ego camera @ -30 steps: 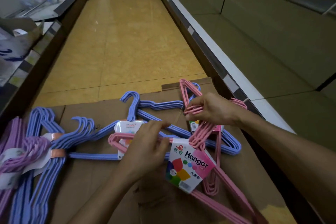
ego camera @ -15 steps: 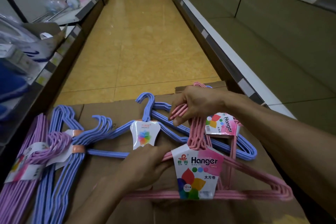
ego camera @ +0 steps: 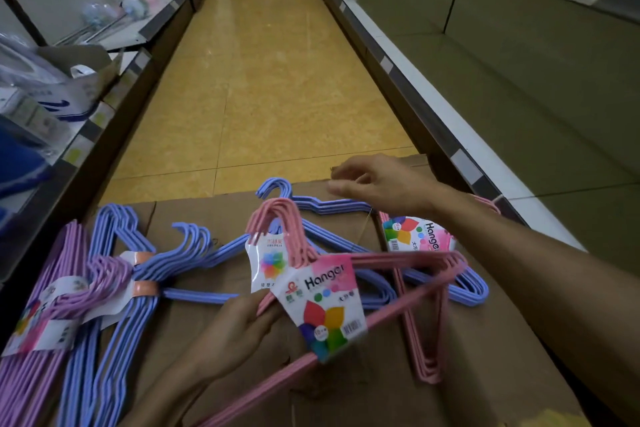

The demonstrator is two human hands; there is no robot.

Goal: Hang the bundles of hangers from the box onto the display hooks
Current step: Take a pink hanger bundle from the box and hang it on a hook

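My left hand grips a pink hanger bundle by its left shoulder and holds it tilted above the cardboard box. A white "Hanger" label is wrapped round its neck. My right hand hovers above the far end of the box with fingers spread and holds nothing. A second pink bundle lies under my right forearm. A blue bundle lies beneath the pink one. More blue bundles and a purple bundle lie at the left. No display hooks are in view.
A yellow tiled aisle floor runs ahead. Stocked shelves line the left side. A bare grey shelf unit with a white front edge lines the right side, close to the box.
My right hand has let go of the pink hooks and opened, moving up and right. The pink bundle in my left hand has risen and tilted. The view has tilted up.
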